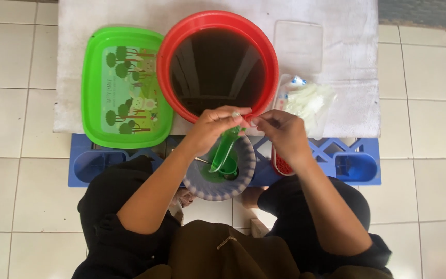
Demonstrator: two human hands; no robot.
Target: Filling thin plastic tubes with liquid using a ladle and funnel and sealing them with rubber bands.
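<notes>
My left hand (213,124) pinches the top of a long clear plastic bag (224,150) filled with green liquid. The bag hangs down into a grey-rimmed round bowl (243,175) that holds a green funnel-like piece. My right hand (280,129) meets the left at the bag's top, fingers closed on the bag's mouth. Both hands hover at the near rim of a big red bucket (181,36) full of dark liquid.
A green rectangular tray (94,88) with a tree picture lies left of the bucket on a white cloth (347,46). A pack of clear plastic bags (311,101) lies to the right. A blue crate-like stand (357,168) runs below. White floor tiles surround.
</notes>
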